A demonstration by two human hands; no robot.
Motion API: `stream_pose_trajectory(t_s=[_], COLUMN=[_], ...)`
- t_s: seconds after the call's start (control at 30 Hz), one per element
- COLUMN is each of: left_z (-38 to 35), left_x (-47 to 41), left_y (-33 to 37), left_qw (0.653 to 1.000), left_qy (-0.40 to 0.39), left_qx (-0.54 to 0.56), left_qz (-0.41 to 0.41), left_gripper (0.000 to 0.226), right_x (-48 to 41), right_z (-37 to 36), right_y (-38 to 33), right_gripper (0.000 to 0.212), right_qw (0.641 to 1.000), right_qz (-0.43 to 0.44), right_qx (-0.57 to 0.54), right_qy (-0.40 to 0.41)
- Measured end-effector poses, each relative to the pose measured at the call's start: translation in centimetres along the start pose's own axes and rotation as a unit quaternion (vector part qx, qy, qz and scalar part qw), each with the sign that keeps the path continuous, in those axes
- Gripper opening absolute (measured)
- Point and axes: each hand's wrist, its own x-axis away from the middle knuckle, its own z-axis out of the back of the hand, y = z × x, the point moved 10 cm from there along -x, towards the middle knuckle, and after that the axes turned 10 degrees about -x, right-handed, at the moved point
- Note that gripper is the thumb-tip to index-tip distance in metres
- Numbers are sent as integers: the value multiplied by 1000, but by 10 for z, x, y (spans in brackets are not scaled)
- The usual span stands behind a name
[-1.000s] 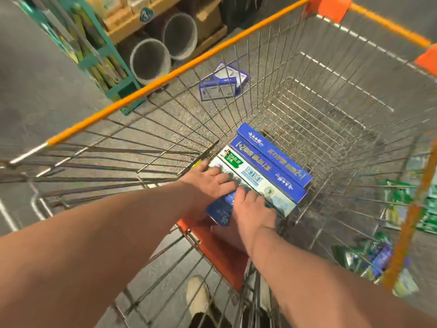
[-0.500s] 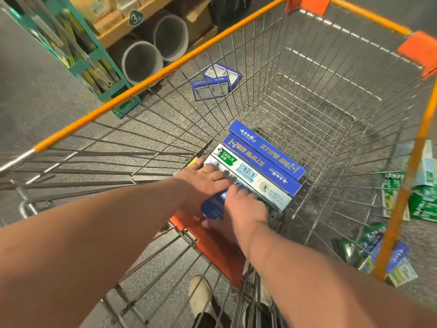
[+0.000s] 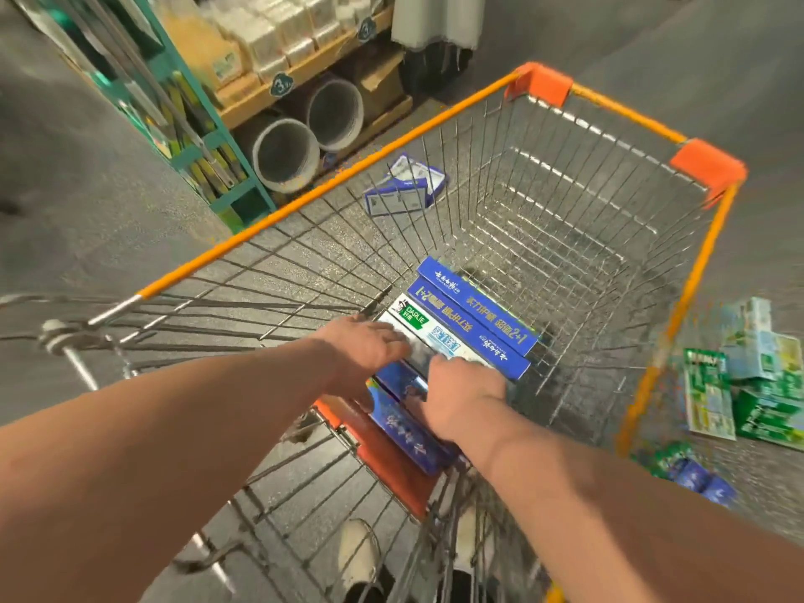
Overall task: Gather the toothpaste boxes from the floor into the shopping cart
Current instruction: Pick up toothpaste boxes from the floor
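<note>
Both hands are down inside the shopping cart [image 3: 539,87], at its near end. Left hand [image 3: 365,348]: palm down, fingers stretched fairly flat, resting on the white box [image 3: 428,330] with the green label; no grip visible. Right hand [image 3: 463,387]: just right of the left hand and almost touching it, back of the hand up, fingers bent down onto the stack. Whether they clamp a box or only press on it cannot be told, as the fingertips are hidden and blurred. Beyond the fingertips of both hands the near blue box [image 3: 478,337] lies flat against the far edge of the white box, and the far blue box [image 3: 472,300] lies flat beside that, both long and parallel. Between the two hands and under the right wrist a dark blue box [image 3: 402,422] shows, its near end over the cart's orange flap [image 3: 391,467]. Boxes on the floor: a blue-and-white pair [image 3: 402,191] far ahead of the left hand, outside the cart, seen through its left wire wall; a heap of green boxes [image 3: 748,385] well to the right of the right hand, outside the right wall; a few small blue ones [image 3: 696,476] right of the right forearm, blurred. Far left of the left hand stands a green shelf [image 3: 209,137] with two grey tubes [image 3: 285,152] at its foot. Below the forearms, through the wire, a pale shoe [image 3: 359,554] is visible.
</note>
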Motion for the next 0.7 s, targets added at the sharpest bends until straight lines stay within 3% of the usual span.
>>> stream_pose_trajectory(t_s=[0.33,0.53,0.7], left_z=[161,263,322], left_x=[143,204,235], left_y=[1,61,150], left_qw=[990,982,982], left_qy=[42,114,158], left_qx=[21,-6,-7], left_qz=[131,149,106], left_gripper=[79,79,80], right_x=[142,260,383], right_z=[158,226,242], right_y=[39,83,128], right_gripper=[48,58,72], right_qw=[994,987,982], right_qz=[81,76,75], right_qx=[-71,-82,-74], right_qy=[29,114,156])
